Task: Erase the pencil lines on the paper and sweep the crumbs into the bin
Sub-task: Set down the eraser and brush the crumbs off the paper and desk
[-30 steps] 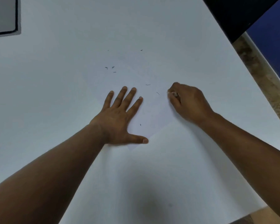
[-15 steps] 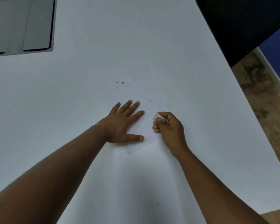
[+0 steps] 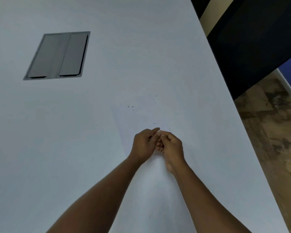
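One view only, head cam, wide-angle. Looks fwd and steeply down from above the white table, forearms entering from bottom edge. Grey hatch sits far-left; floor shows past table's right edge. Mid-range, no 2nd view to overlap.

No text, label, brand, number or sign can be read anywhere. The paper bears only a few short dark specks, none forming a letter or digit.

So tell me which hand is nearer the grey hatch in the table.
Left. The left hand is on the grey hatch's side; the right hand sits beyond it, farther away.
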